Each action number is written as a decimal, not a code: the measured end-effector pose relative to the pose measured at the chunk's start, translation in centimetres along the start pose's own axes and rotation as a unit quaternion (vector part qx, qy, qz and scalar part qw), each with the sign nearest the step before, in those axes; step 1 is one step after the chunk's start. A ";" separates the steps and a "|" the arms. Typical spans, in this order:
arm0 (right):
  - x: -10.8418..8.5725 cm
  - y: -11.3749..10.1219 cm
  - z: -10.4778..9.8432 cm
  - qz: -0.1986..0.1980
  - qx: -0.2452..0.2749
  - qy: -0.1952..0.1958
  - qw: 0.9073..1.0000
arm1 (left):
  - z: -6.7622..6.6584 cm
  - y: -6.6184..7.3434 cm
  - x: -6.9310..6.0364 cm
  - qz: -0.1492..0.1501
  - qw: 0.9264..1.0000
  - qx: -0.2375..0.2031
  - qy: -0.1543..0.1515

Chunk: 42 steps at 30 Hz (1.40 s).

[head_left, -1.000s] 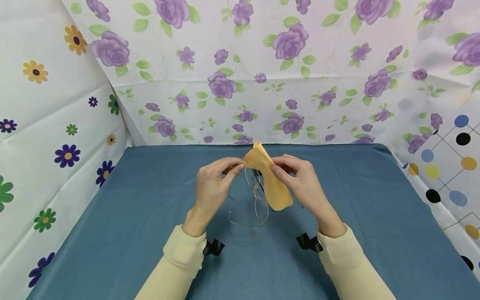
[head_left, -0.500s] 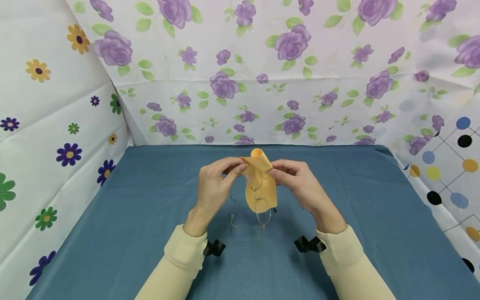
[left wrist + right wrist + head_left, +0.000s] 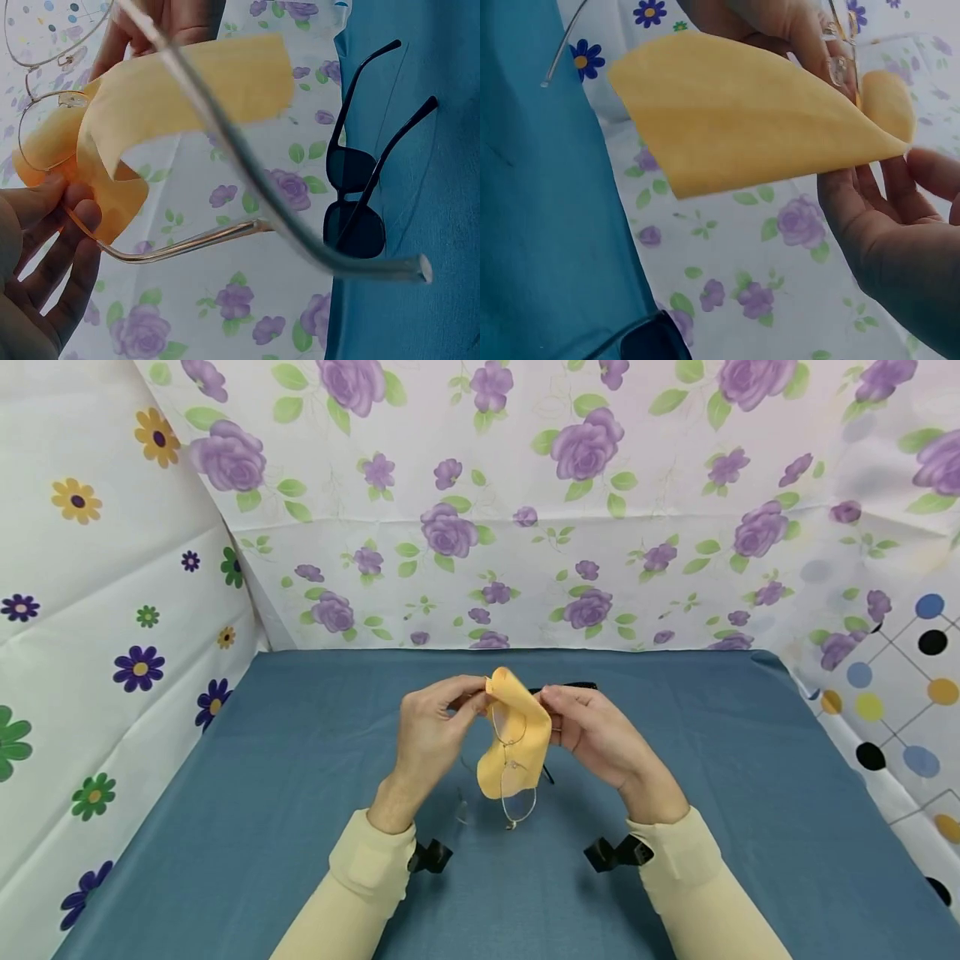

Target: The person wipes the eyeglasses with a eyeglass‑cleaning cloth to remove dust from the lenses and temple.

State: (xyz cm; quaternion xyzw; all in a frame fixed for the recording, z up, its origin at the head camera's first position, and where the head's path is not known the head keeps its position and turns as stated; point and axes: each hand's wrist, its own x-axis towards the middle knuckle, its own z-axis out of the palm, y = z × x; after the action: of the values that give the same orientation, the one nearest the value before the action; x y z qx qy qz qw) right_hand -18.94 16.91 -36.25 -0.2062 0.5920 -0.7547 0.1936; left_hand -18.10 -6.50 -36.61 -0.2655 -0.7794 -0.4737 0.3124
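Note:
Eyeglasses with a thin metal frame (image 3: 519, 818) hang tilted, lenses one above the other, from my left hand (image 3: 435, 731). Its thumb and fingers pinch them near a hinge, as the left wrist view shows; one temple arm (image 3: 184, 246) extends past the fingers. A yellow cloth (image 3: 517, 695) drapes behind the lenses, its upper part folded over. My right hand (image 3: 603, 739) pinches the cloth's edge between thumb and fingers, seen closely in the right wrist view, where the cloth (image 3: 727, 112) spreads out wide. How far the cloth touches the upper lens is partly hidden.
Black sunglasses (image 3: 354, 225) lie on the blue-covered table (image 3: 300, 827) beyond my hands, temples unfolded. In the head view they are mostly hidden behind the cloth and right hand. Flower-patterned sheets (image 3: 420, 568) hang along the back and left; a dotted one hangs right.
The cloth has swung from the right of the eyeglasses to behind the lenses. My right hand has turned and dropped slightly, exposing part of the sunglasses. My left hand stays nearly in place.

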 end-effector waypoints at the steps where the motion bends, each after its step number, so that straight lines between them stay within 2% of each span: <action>1: 0.0 0.0 0.1 0.003 0.004 0.000 1.000 | 0.0 0.0 0.0 0.000 1.000 -0.001 -0.002; 8: 0.3 0.3 0.9 0.029 0.040 0.013 0.999 | 0.1 0.2 -0.1 0.012 1.000 0.016 -0.017; 21: 0.5 0.9 1.2 0.044 0.003 0.010 0.999 | 0.3 0.3 -0.2 0.030 0.998 0.041 -0.023; 27: 0.6 1.3 1.2 0.041 -0.015 -0.016 0.999 | 0.3 0.5 -0.2 0.043 0.998 0.045 -0.026; 31: 0.7 1.5 1.1 0.047 -0.001 -0.030 0.998 | 0.3 0.5 -0.2 0.054 0.997 0.045 -0.034; 37: 0.6 1.5 1.1 0.057 0.057 -0.056 0.995 | 0.3 0.5 -0.3 0.058 0.996 0.032 -0.056; 42: 0.5 1.5 1.1 0.058 0.067 -0.060 0.994 | 0.1 0.7 -0.3 0.060 0.996 0.030 -0.063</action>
State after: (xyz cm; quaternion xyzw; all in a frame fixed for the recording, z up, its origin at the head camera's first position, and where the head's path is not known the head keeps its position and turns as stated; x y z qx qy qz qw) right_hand -18.69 15.37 -37.45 -0.2032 0.5379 -0.7665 0.2860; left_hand -17.48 -6.17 -36.47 -0.3314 -0.7941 -0.4130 0.2982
